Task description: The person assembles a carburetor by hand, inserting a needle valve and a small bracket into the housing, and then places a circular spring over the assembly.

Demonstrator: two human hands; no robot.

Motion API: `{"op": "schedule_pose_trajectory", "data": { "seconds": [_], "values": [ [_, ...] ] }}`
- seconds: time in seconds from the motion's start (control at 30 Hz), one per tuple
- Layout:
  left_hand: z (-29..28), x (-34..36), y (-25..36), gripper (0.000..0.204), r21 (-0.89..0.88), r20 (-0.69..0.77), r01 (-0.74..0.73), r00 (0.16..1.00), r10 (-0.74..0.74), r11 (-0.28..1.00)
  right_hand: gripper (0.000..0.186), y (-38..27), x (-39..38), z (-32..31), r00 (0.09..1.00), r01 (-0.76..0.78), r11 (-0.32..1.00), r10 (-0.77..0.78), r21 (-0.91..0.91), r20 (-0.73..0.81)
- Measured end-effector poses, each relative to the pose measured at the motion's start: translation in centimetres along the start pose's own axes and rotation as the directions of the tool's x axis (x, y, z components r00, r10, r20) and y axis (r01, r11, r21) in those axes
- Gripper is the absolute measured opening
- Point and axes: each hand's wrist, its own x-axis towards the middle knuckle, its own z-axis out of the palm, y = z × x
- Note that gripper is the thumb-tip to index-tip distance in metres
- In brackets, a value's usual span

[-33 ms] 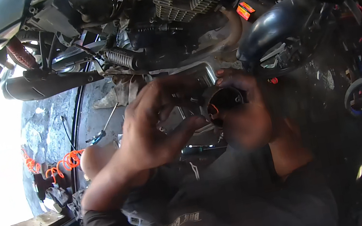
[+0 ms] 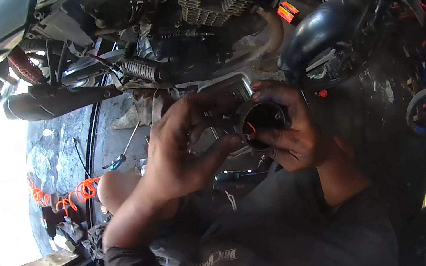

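Item: one dark, cup-shaped part (image 2: 267, 113), hollow, held in my right grip (image 2: 298, 138), its opening turned up toward me. Handling, by my estimate: light enough for one hand, stiff in the wall, perhaps slick if oily; fragility uncertain. Best hold: the outer wall, close under the rim, fingers curled round the far and right sides.

Right grip: closed about the part, pinching its right side. Left grip (image 2: 174, 154): fingers and thumb bowed apart, thumb tip just beside the part's left edge; whether it touched, I could not tell.

Beyond both grips: a silver-edged tray (image 2: 245, 85), partly hidden by my hands; farther ahead, a finned engine (image 2: 206, 11).

Left of my left grip, on the floor (image 2: 58, 146): one blue-handled screwdriver (image 2: 114, 163); farther left and nearer me, one coiled orange hose (image 2: 85, 189).

Ahead and right of my right grip: one glossy black curved panel (image 2: 323, 28).
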Motion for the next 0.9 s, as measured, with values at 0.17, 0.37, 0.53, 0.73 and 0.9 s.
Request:
{"op": "schedule_pose_trajectory", "data": {
  "seconds": [0.17, 0.37, 0.53, 0.73, 0.9],
  "values": [
    [1.6, -0.8, -2.1, 0.037, 0.023, -0.114, -0.091, 0.989, 0.093, 0.996, 0.033, -0.9, -0.9, -0.1, 0.999, -0.009, 1.000, 0.010, -0.020, 0.048],
    [2.0, -4.1, -2.8, 0.034, 0.017, -0.086, -0.086, 0.992, 0.087, 0.996, 0.031, -2.1, -2.4, 0.8, 0.997, -0.012, 0.995, 0.005, 0.102, 0.071],
    [1.4, -5.7, -3.0, 0.034, -0.003, -0.122, -0.104, 0.987, 0.103, 0.995, 0.029, -2.7, -2.3, 1.8, 0.992, -0.005, 0.994, -0.008, 0.106, 0.122],
    [1.8, -6.9, -4.0, 0.037, -0.310, -0.173, -0.070, 0.985, 0.016, 0.948, 0.031, -3.3, -2.3, 2.6, 0.991, -0.020, 0.980, -0.006, 0.196, 0.134],
    [1.2, -7.2, -3.9, 0.036, -0.214, -0.118, -0.015, 0.993, -0.011, 0.977, 0.031, -3.6, -2.3, 2.9, 0.986, -0.041, 0.981, 0.010, 0.189, 0.165]
  ]
}}
